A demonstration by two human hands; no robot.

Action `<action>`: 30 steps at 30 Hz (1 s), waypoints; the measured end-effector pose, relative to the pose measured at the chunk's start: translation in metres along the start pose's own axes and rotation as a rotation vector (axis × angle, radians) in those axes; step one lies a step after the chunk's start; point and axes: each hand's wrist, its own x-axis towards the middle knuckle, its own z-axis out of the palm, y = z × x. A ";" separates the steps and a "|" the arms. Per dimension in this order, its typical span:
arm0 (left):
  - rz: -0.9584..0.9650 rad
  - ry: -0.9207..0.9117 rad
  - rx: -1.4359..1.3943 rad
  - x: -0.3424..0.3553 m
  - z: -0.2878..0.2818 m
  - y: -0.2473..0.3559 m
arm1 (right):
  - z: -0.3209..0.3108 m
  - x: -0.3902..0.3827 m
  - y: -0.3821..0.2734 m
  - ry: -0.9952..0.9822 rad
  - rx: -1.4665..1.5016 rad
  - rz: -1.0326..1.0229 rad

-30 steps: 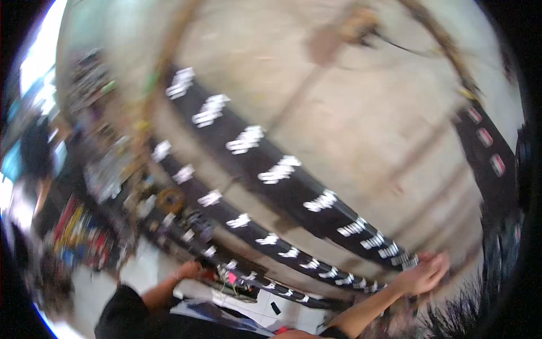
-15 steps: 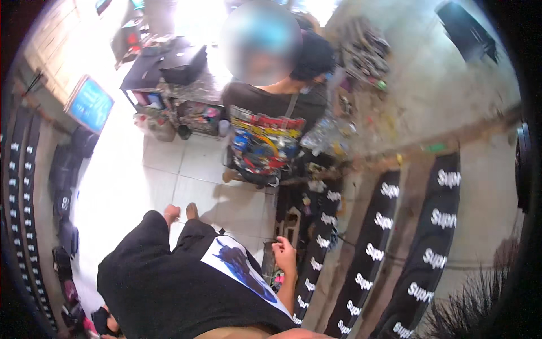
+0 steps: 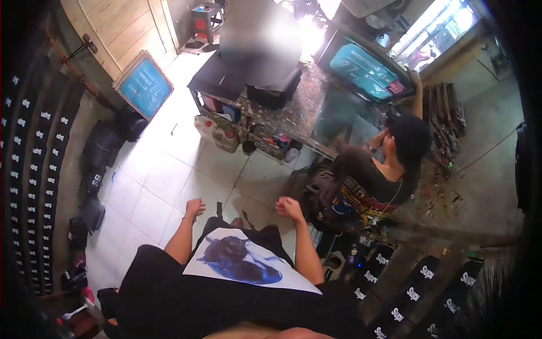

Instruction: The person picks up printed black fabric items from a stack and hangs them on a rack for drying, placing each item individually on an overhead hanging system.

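My left hand (image 3: 195,208) hangs in front of my body above the tiled floor, its fingers loosely curled in with nothing seen in them. Level with it on the right is my right hand (image 3: 289,209), also loosely closed and touching nothing. Between the forearms lies my black shirt (image 3: 164,299) with a large white and blue printed picture (image 3: 237,260). A co-worker (image 3: 370,181) in a dark cap and printed dark shirt sits ahead on the right, one arm raised to a framed printing screen (image 3: 364,70).
A stained worktable (image 3: 282,116) stands ahead, black cloth on its left end. Below it are a pale jug (image 3: 217,134) and a dark cup (image 3: 249,148). Another blue screen (image 3: 144,85) leans by the wooden door (image 3: 118,31). Black printed strips (image 3: 403,302) lie along both sides.
My view has swung to the right and up, bringing the worktable and framed screen into sight. My left hand has come into view. The co-worker's arm now shows raised at the screen.
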 end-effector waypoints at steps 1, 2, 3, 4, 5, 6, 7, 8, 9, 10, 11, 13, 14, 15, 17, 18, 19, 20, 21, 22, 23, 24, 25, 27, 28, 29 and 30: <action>-0.002 0.005 0.009 -0.003 -0.009 0.008 | 0.015 0.024 -0.024 -0.033 0.099 -0.013; -0.015 0.012 0.011 -0.003 -0.018 0.011 | 0.022 0.052 -0.043 -0.108 0.146 -0.084; -0.033 0.031 0.001 -0.003 -0.030 0.006 | 0.036 0.072 -0.070 -0.089 0.190 -0.067; -0.058 0.071 -0.038 0.002 -0.038 -0.003 | 0.047 0.092 -0.100 -0.065 0.233 -0.054; -0.080 0.105 -0.067 0.006 -0.045 -0.009 | 0.048 0.118 -0.120 -0.057 0.301 -0.092; -0.101 0.116 -0.104 0.005 -0.047 -0.011 | 0.048 0.146 -0.139 -0.043 0.370 -0.128; -0.129 0.145 -0.161 -0.001 -0.050 -0.023 | 0.065 0.164 -0.173 0.103 0.387 -0.085; -0.132 0.131 -0.134 -0.004 -0.050 -0.027 | 0.059 0.196 -0.192 0.083 0.343 -0.077; -0.137 0.125 -0.113 -0.008 -0.051 -0.035 | 0.061 0.227 -0.216 0.133 0.364 -0.080; 0.056 -0.014 0.618 0.026 -0.093 -0.087 | 0.061 0.252 -0.240 0.182 0.426 -0.053; 0.328 -0.005 1.282 0.046 -0.105 -0.123 | 0.071 0.273 -0.264 0.240 0.405 -0.012; 0.177 -0.013 1.132 0.043 -0.097 -0.108 | 0.056 0.324 -0.300 0.433 0.374 0.102; 0.138 -0.001 1.077 0.043 -0.091 -0.087 | 0.056 0.348 -0.311 0.449 0.446 0.025; 0.113 0.015 1.017 0.043 -0.085 -0.068 | 0.061 0.367 -0.327 0.427 0.452 0.024; 0.043 0.067 0.789 0.034 -0.066 -0.036 | 0.073 0.394 -0.338 0.638 0.400 0.136; 0.002 0.106 0.632 0.037 -0.056 -0.012 | 0.072 0.407 -0.343 0.625 0.401 0.143; -0.070 0.156 0.391 0.033 -0.048 0.014 | 0.071 0.415 -0.336 0.670 0.327 0.117; -0.138 0.221 0.126 0.030 -0.035 0.042 | 0.075 0.415 -0.330 0.713 0.238 0.090; -0.181 0.284 -0.092 0.021 -0.025 0.070 | 0.077 0.411 -0.324 0.734 0.338 0.050; -0.177 0.303 -0.220 0.016 -0.019 0.105 | 0.072 0.408 -0.317 0.691 0.373 0.042; -0.161 0.301 -0.284 0.019 -0.008 0.130 | 0.072 0.390 -0.317 0.580 0.504 -0.051; -0.108 0.279 -0.318 0.020 0.002 0.160 | 0.064 0.385 -0.310 0.561 0.546 -0.101; -0.110 0.276 -0.312 0.025 0.009 0.185 | 0.055 0.385 -0.300 0.567 0.549 -0.099; -0.071 0.170 -0.208 0.039 0.016 0.220 | 0.038 0.391 -0.283 0.556 0.837 -0.099; -0.085 0.130 -0.146 0.044 0.017 0.231 | 0.032 0.393 -0.280 0.561 0.841 -0.099; -0.083 0.121 -0.142 0.054 0.013 0.235 | 0.028 0.390 -0.287 0.604 0.914 -0.100; -0.085 0.082 -0.060 0.064 0.008 0.239 | 0.029 0.387 -0.293 0.646 0.987 -0.100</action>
